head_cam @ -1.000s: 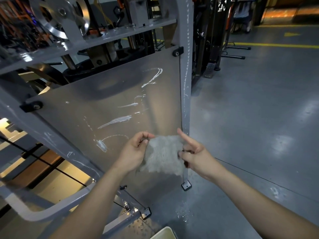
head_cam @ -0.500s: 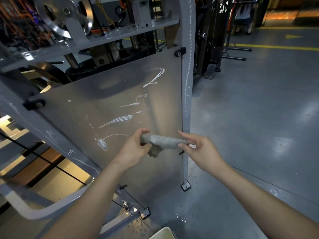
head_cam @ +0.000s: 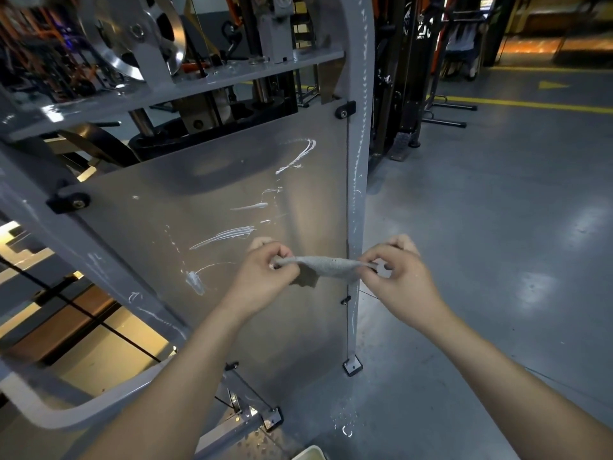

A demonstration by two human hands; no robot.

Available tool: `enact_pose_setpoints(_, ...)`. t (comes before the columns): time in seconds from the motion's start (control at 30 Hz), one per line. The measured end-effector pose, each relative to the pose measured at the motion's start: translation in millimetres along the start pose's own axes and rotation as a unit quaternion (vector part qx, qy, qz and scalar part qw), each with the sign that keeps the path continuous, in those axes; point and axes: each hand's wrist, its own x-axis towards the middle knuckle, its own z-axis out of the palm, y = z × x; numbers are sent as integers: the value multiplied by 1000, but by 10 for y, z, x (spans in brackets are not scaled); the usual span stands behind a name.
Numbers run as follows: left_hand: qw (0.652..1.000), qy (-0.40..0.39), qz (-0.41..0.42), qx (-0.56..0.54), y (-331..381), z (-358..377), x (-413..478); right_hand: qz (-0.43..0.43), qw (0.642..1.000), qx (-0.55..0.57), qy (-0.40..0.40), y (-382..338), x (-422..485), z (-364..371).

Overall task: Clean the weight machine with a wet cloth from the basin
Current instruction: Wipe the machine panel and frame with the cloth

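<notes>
**Grey cloth pulled taut between both hands in front of the smeared panel**

The glossy grey concrete floor (head_cam: 497, 227) fills the right side of the view, crossed far off by a painted yellow line (head_cam: 530, 106). On the left stands the grey-painted steel weight machine (head_cam: 361, 144), its upright post running down to a small foot plate on the floor. A large brushed-metal shield panel (head_cam: 205, 194) is fixed to the frame with black clips and sits just left of the post. A shiny chrome pulley wheel (head_cam: 132, 38) sits above the machine's crossbar.

The left hand (head_cam: 265, 280) and right hand (head_cam: 401, 277) are raised in front of the lower part of the panel, well apart from each other. Each pinches one end of the small speckled grey cloth (head_cam: 326, 265) with curled fingers. The cloth spans the gap as a stretched, twisted strip with a loose fold hanging near the left hand, and it is off the panel.

White smeared streaks (head_cam: 225, 235) mark the panel above and left of the hands. Only a corner of the pale basin (head_cam: 310, 453) shows at the bottom edge, with scattered water droplets (head_cam: 345, 423) on the floor beside it.
</notes>
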Motion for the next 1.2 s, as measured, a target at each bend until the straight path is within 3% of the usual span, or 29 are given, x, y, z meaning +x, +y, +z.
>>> enact_pose_setpoints(0.1,958,-55,-76,-271,113,-40,-23,61,973,188,-121,-114,79,-182)
enact_pose_setpoints(0.17,932,-68,-105,-341,148,-1,-29,88,940,285,-163,-171,95,-225)
enact_pose_setpoints(0.4,954,-56,-169,-239,-100,242,-66,264,916,293,-73,-116,103,65)
enact_pose_setpoints(0.47,953,-58,-171,-242,-89,323,-96,253,921,286,-75,-159,121,143)
enact_pose_setpoints(0.6,936,-87,-162,-301,2,324,-138,196,880,356,-245,-410,127,203)
enact_pose_setpoints(0.63,931,-94,-154,-319,-1,302,-141,191,878,371,-234,-415,154,206)
enact_pose_setpoints(0.73,920,-91,-142,-353,-35,225,-122,211,907,352,-93,-330,226,201)
enact_pose_setpoints(0.77,916,-87,-143,-366,-44,195,-103,214,915,333,-78,-280,230,221)
enact_pose_setpoints(0.83,911,-87,-143,-378,-20,136,-59,206,912,329,-135,-231,185,291)
enact_pose_setpoints(0.93,948,-78,-144,-274,76,117,-9,202,874,397,-195,-234,172,439)
enact_pose_setpoints(1.07,986,-7,-115,-120,174,51,171,227,843,464,-151,-249,359,521)
enact_pose_setpoints(1.13,999,28,-37,22,246,-81,273,235,831,496,-93,-271,512,524)
enact_pose_setpoints(1.2,987,57,58,136,399,-258,337,210,852,478,-30,-328,701,498)
